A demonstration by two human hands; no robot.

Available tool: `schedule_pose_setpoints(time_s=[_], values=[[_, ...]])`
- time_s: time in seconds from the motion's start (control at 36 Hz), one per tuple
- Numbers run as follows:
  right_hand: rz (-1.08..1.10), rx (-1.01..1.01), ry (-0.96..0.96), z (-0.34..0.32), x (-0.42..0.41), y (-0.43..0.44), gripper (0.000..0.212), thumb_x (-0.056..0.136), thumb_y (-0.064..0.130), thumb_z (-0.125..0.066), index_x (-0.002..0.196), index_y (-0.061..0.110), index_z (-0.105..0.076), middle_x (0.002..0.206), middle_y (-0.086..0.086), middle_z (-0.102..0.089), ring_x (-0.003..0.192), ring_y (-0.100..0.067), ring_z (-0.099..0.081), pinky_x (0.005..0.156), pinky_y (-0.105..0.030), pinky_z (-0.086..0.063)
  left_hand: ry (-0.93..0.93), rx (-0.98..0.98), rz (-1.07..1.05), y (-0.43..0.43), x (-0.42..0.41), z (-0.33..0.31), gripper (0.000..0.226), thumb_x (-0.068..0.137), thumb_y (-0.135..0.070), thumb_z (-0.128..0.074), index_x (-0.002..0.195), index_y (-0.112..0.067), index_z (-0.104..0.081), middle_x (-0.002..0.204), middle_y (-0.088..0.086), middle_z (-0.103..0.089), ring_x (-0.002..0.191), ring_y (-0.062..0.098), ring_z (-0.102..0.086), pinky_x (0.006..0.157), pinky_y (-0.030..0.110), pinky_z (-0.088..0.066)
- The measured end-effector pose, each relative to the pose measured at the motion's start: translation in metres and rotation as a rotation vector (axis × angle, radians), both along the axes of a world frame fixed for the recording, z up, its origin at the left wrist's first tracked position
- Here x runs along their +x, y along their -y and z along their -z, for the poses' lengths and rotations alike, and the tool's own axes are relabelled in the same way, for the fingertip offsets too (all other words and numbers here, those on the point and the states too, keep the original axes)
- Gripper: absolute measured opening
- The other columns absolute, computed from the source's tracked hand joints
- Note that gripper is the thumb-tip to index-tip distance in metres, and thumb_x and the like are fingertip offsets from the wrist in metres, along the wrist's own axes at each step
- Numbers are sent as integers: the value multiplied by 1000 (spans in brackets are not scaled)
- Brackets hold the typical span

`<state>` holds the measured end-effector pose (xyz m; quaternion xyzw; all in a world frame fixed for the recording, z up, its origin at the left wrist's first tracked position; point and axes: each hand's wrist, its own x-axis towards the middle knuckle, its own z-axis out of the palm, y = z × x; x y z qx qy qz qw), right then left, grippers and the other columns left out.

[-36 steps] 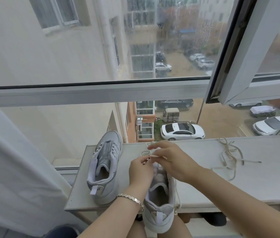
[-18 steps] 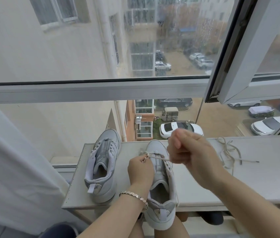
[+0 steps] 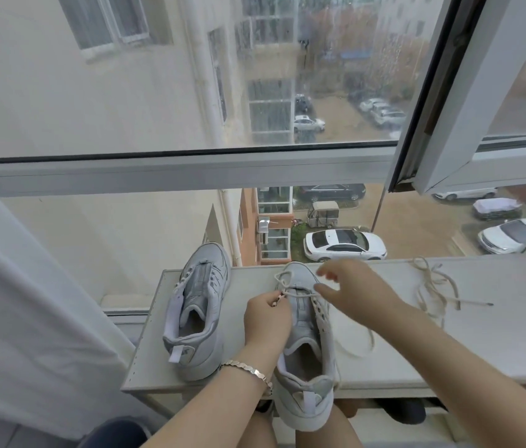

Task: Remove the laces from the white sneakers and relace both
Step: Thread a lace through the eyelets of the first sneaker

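**Q:** State of the left hand (image 3: 266,321)?
**A:** Fingers curled, pinching the lace (image 3: 302,294) at the left eyelets nearest the toe of the sneaker (image 3: 307,344). A bracelet (image 3: 248,371) circles the wrist.

**Q:** And the right hand (image 3: 357,291)?
**A:** Fingers spread, blurred, over the toe. The thumb lies beside the lace span, with no grip visible.

**Q:** Where does the sneaker sit?
**A:** Between both hands, toe pointing away, heel past the near edge of the surface (image 3: 449,350). One lace tail trails below the right hand.

**Q:** What else lies on the surface?
**A:** A second sneaker (image 3: 197,305) stands left of the left hand. A loose lace (image 3: 433,286) lies tangled to the right of the right hand, apart from it.
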<state>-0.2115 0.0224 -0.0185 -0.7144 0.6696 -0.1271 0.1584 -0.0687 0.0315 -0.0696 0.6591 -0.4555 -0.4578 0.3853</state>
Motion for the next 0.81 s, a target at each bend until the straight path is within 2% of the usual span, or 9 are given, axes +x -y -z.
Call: schedule_pose_setpoints(time_s=[0.14,0.25,0.33,0.42,0.5,0.61,0.69,0.75,0.81], values=[[-171,111,-98,20,31,11,33,93,39,-50,110,14,-62,111,-9,-51,107,-24,-44,86,-32,-38,-40,-13,-14,0,0,-1,39,90,-6,-49,63,-30,-64,71,-1,-64,69,13,-54,57,19,-40],[-301,-71,-167,20,33,7,28,97,29,-42,105,18,-66,106,-1,-56,105,-21,-42,82,-29,-28,-30,-23,-34,0,-2,0,31,90,-5,-47,73,-19,-69,73,6,-64,69,16,-51,59,22,-39],[-411,-189,9,14,26,-10,22,93,21,-50,91,14,-71,92,0,-59,96,-20,-44,84,-28,-31,-35,-10,-51,1,-2,2,28,89,-3,-47,74,-7,-70,69,9,-57,65,18,-44,59,24,-35],[-526,-187,225,2,18,-33,18,87,11,-58,74,7,-70,76,-3,-59,81,-20,-46,77,-31,-38,-45,7,-65,3,-1,5,26,87,2,-45,73,-14,-60,72,6,-48,71,17,-38,65,25,-33],[-600,-136,187,-4,8,-46,25,85,15,-57,63,6,-66,66,-4,-56,73,-17,-45,70,-23,-36,-41,19,-58,4,-2,3,25,88,1,-43,75,-16,-55,69,4,-45,67,17,-36,60,22,-32],[-368,46,269,-2,2,-39,48,97,27,-44,49,22,-52,60,5,-50,65,-6,-46,67,-23,-36,-69,50,-40,8,-2,-2,24,88,-2,-44,90,-11,-66,80,4,-59,77,19,-53,65,24,-44],[-75,-14,193,4,8,-19,34,95,37,-45,71,20,-63,76,4,-59,73,-12,-54,69,-30,-42,31,51,7,17,2,-6,25,87,-11,-46,62,-14,-48,62,3,-43,57,15,-38,53,25,-29],[65,82,131,10,12,-6,25,91,36,-52,103,15,-61,99,-2,-63,93,-19,-58,72,-27,-40,71,66,51,24,5,-10,28,84,-21,-58,59,-18,-47,61,-2,-46,56,12,-40,51,25,-30],[109,220,110,19,17,2,34,87,33,-56,114,12,-53,108,-6,-60,100,-22,-56,69,-26,-38,105,99,110,31,7,-14,25,79,-24,-69,60,-18,-53,61,-3,-50,57,13,-44,53,25,-33]])
